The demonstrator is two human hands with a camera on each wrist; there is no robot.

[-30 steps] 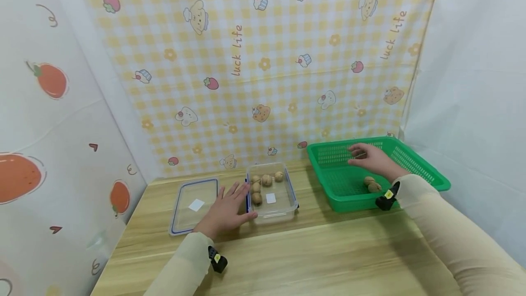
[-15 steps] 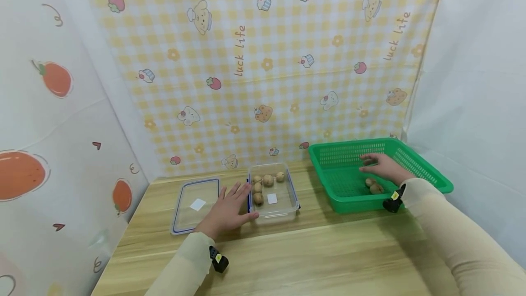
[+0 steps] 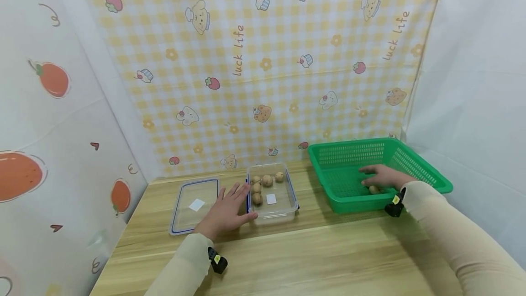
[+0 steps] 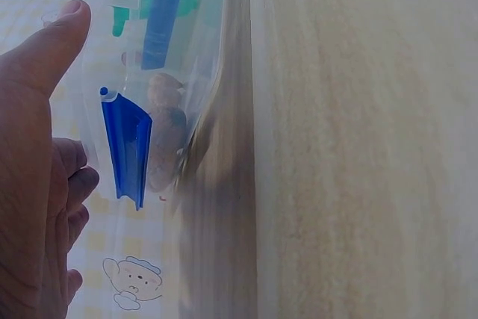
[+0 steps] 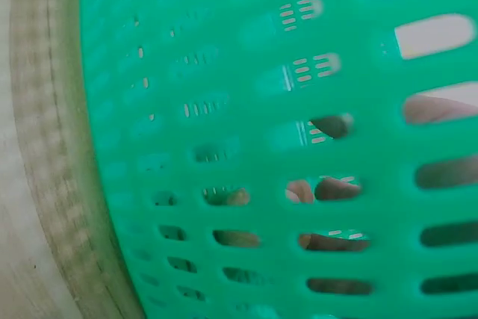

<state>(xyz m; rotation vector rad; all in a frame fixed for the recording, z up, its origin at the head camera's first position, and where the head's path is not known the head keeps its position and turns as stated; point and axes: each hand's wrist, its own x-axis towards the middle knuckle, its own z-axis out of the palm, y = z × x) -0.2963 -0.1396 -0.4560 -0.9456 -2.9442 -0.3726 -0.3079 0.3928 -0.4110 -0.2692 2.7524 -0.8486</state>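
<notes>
My left hand (image 3: 225, 214) lies with straight, spread fingers against the left side of a clear plastic box (image 3: 273, 217). In the left wrist view its thumb and fingers border the box's wall beside a blue clip (image 4: 128, 151). Several walnuts (image 3: 267, 181) sit inside the box, mostly along its left and back sides. My right hand (image 3: 384, 176) reaches down into a green basket (image 3: 349, 206), thumb apart from the fingers, right over a walnut (image 3: 374, 189). Another walnut there is hidden beneath the hand. The perforated basket wall (image 5: 119, 147) mostly covers the right wrist view.
A clear lid (image 3: 201, 191) with a blue seal lies left of the box, partly under my left forearm and hand. All stand on a wooden table (image 3: 312, 255). A checked cloth (image 3: 246, 95) hangs behind, with white sheets at both sides.
My right hand has moved slightly right and lowered into the basket, now covering one of the walnuts. My left hand stays at the box.
</notes>
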